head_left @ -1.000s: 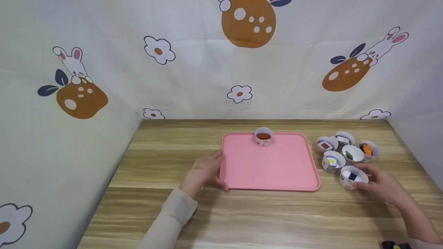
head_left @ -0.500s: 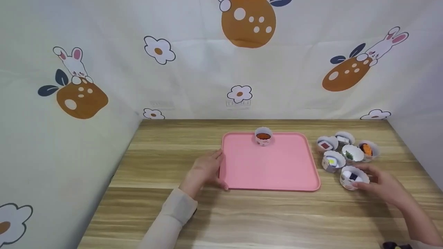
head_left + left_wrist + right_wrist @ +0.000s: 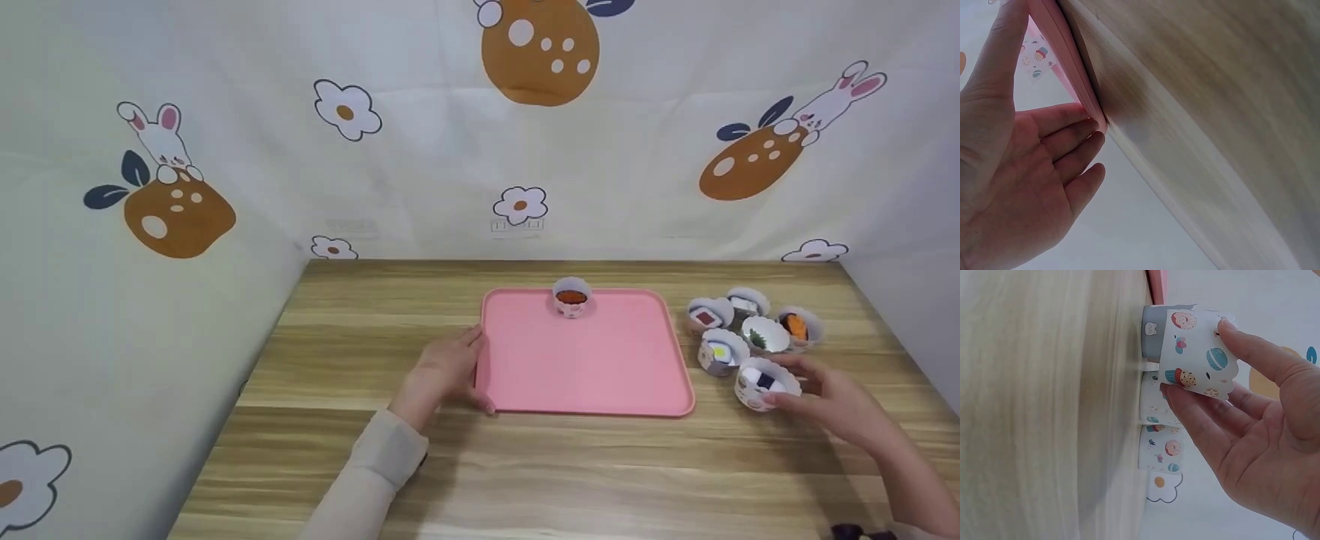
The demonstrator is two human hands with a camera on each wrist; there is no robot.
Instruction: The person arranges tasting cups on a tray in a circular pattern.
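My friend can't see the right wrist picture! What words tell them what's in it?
A right hand pinches a white cup printed with a donut and cupcake. Behind it are a gray cup and two more printed cups. The picture looks sideways: wooden table at left, a bit of pink tray on top.

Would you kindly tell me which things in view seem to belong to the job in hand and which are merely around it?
Seemingly in the job:
pink tray, left hand at its edge
cupcake-print paper cup, held by the right hand
red-filled paper cup on the tray
five other paper cups

Merely around it:
wood-grain table
rabbit-print sheet
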